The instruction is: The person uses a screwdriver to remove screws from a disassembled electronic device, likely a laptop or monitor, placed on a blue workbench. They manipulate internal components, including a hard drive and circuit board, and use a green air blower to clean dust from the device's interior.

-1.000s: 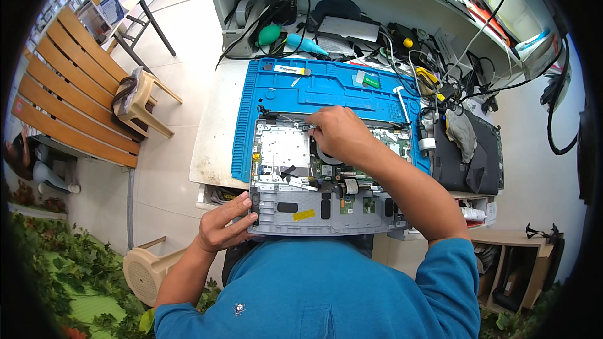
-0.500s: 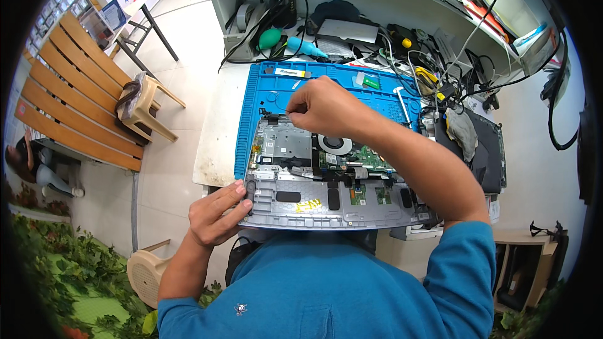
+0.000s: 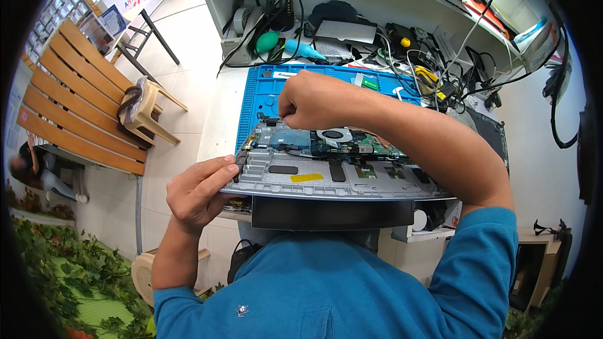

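Note:
An opened laptop base (image 3: pixel 251 174), silver-grey with its inside facing up, lies on the blue work mat (image 3: pixel 246 113), its near edge tilted up. Inside show a round fan (image 3: pixel 334 135), green circuit boards and a yellow strip (image 3: pixel 306 177). My left hand (image 3: pixel 200 191) grips the near left corner of the base, thumb on top and the other fingers beneath. Over the far left corner, by a dark hinge (image 3: pixel 269 117), my right hand (image 3: pixel 311 102) is closed; what its fingertips hold, if anything, is hidden. Below the near edge shows a dark flat panel (image 3: pixel 333 213).
Behind the mat lie a green bulb blower (image 3: pixel 267 42), a light-blue bottle (image 3: pixel 304 49) and tangled cables (image 3: pixel 433 75) under a shelf. A plastic stool (image 3: pixel 147 116) and a slatted wooden bench (image 3: pixel 85 97) stand left. Another person (image 3: pixel 38 166) is at the far left.
The near edge of the laptop base has come up and away from me, uncovering the dark panel below. My left hand rose with it; my right hand shifted slightly left.

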`<state>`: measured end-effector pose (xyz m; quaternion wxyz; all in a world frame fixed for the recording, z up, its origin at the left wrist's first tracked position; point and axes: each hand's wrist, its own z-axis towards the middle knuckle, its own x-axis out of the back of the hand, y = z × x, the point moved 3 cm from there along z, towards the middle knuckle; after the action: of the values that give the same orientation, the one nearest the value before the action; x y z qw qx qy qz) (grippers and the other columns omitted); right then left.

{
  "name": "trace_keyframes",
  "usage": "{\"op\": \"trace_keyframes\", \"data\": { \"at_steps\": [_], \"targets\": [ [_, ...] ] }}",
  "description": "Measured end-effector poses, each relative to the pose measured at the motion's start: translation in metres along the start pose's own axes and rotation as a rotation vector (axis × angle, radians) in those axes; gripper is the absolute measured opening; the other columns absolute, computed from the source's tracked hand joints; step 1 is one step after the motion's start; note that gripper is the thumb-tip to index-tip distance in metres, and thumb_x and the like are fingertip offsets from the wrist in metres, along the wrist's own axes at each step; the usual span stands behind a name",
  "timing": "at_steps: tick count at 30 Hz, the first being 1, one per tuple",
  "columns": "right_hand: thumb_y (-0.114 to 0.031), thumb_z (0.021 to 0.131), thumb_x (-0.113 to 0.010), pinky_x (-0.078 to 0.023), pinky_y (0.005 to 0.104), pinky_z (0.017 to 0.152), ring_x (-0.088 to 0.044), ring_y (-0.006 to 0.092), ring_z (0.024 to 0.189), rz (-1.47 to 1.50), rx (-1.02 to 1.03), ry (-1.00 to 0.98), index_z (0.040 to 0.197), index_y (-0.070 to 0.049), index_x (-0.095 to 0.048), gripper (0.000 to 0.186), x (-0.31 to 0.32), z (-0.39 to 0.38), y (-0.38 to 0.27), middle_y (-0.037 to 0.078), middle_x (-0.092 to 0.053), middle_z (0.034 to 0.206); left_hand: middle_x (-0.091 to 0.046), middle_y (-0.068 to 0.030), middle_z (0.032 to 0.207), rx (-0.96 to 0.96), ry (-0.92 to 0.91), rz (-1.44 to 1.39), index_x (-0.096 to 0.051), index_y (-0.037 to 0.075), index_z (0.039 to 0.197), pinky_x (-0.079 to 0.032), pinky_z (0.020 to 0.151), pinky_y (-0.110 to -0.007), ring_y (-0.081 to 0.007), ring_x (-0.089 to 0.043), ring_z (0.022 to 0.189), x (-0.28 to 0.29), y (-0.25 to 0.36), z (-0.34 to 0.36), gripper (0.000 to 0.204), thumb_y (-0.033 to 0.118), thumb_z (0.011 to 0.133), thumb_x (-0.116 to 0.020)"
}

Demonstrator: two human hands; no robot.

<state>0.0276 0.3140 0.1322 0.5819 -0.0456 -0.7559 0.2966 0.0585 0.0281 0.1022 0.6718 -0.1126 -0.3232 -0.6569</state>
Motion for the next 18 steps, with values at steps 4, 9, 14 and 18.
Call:
{"op": "trace_keyframes", "data": {
  "at_steps": [4, 9, 14, 18],
  "targets": [
    [-0.01, 0.092, -0.072, -0.062, 0.0406, 0.081, -0.08, 0.0294, 0.083, -0.024, 0.028, -0.022, 0.102, 0.0, -0.086, 0.02, -0.002, -0.001, 0.0, 0.017, -0.083, 0.094, -0.082, -0.0215, 0.106, 0.007, -0.023, -0.014, -0.083, 0.002, 0.116, -0.068, 0.077, -0.035, -0.0313, -0.084, 0.093, 0.003, -0.004, 0.009, 0.037, 0.001, 0.079, -0.089],
    [-0.012, 0.094, -0.074, -0.063, 0.0402, 0.083, -0.081, 0.0292, 0.087, -0.02, 0.052, -0.034, 0.106, -0.001, -0.086, 0.021, -0.002, -0.002, 0.005, 0.017, -0.084, 0.097, -0.083, -0.021, 0.105, 0.0, -0.034, 0.008, -0.083, 0.002, 0.116, -0.068, 0.076, -0.035, -0.031, -0.084, 0.092, 0.002, -0.001, 0.01, 0.041, -0.007, 0.076, -0.084],
    [-0.013, 0.094, -0.074, -0.063, 0.04, 0.083, -0.081, 0.0286, 0.087, -0.002, 0.033, -0.046, 0.107, -0.001, -0.086, 0.02, -0.002, -0.004, 0.006, 0.017, -0.084, 0.097, -0.083, -0.021, 0.105, 0.015, -0.018, 0.017, -0.082, 0.002, 0.118, -0.068, 0.077, -0.035, -0.031, -0.084, 0.093, 0.0, -0.002, 0.01, 0.042, -0.008, 0.077, -0.083],
    [-0.012, 0.096, -0.073, -0.063, 0.0397, 0.085, -0.081, 0.0281, 0.088, 0.025, 0.075, -0.086, 0.109, -0.001, -0.086, 0.021, -0.003, -0.007, 0.005, 0.017, -0.084, 0.098, -0.083, -0.0211, 0.104, 0.043, -0.004, 0.013, -0.082, 0.002, 0.117, -0.068, 0.077, -0.035, -0.0312, -0.084, 0.093, -0.002, -0.006, 0.017, 0.041, -0.008, 0.078, -0.082]
  ]
}}
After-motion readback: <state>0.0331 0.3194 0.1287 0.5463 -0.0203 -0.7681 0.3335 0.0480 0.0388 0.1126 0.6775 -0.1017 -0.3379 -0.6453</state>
